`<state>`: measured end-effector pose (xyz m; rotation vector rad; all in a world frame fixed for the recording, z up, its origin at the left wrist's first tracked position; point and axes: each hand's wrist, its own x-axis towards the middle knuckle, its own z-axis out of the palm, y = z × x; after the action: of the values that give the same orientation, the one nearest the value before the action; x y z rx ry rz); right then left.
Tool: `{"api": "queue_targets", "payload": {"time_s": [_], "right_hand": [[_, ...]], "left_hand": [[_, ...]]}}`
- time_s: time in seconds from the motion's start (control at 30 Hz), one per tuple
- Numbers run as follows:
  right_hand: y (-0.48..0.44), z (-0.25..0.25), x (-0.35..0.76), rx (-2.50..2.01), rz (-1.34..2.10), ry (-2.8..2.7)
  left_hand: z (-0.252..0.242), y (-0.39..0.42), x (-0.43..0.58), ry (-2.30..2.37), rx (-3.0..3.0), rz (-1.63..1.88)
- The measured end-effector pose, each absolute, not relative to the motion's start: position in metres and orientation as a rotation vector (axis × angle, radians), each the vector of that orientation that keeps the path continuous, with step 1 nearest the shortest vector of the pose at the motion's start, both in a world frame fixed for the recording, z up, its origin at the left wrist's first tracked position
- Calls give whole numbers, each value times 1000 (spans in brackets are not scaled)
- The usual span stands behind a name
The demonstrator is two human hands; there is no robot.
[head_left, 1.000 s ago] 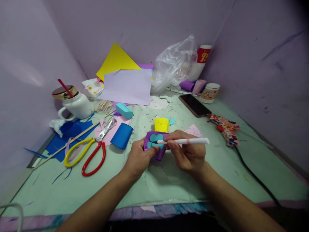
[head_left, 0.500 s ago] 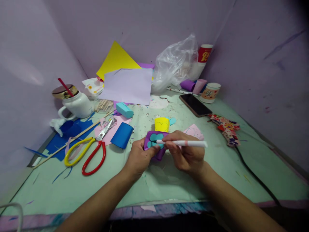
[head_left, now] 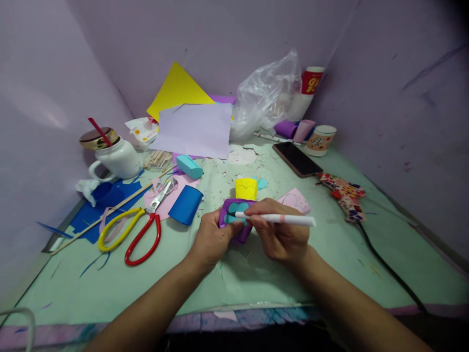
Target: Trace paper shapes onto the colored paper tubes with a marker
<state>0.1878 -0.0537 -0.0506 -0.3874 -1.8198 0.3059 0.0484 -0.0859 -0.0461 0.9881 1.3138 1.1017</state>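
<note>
My left hand [head_left: 213, 238] grips a folded purple paper piece [head_left: 224, 216] by its left side. On top of that lies a teal paper cutout [head_left: 240, 209] with rounded lobes, pinned by my left thumb. In my right hand [head_left: 282, 232] is a white marker [head_left: 293, 219], held like a pen, its dark tip touching the teal cutout. Just behind my hands sits a yellow paper piece [head_left: 245, 188] with a heart outline. A pink paper piece [head_left: 295, 201] with a drawn outline lies behind my right hand, partly covered.
To the left are scissors [head_left: 148, 215], a blue paper piece [head_left: 185, 205], a wooden stick [head_left: 86, 228] and a white mug [head_left: 120, 159]. On the right are a phone [head_left: 297, 159], a paper cup [head_left: 320, 140] and a cloth-covered object [head_left: 342, 193] with a black cable. A plastic bag [head_left: 266, 95] stands behind.
The marker tip has shifted very slightly to the left on the teal cutout. Both hands keep their grip, and the other things stay where they were.
</note>
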Motion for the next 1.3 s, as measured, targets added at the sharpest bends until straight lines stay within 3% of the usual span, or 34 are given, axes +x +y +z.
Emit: {"api": "queue_targets", "payload": {"time_s": [1.13, 1.3], "right_hand": [[-56, -51, 185, -387, 417, -1868], [-57, -49, 187, -489, 560, -1591]], "left_hand": [[-37, -84, 51, 1328, 958, 1142], [-42, -85, 51, 1329, 910, 1114]]}}
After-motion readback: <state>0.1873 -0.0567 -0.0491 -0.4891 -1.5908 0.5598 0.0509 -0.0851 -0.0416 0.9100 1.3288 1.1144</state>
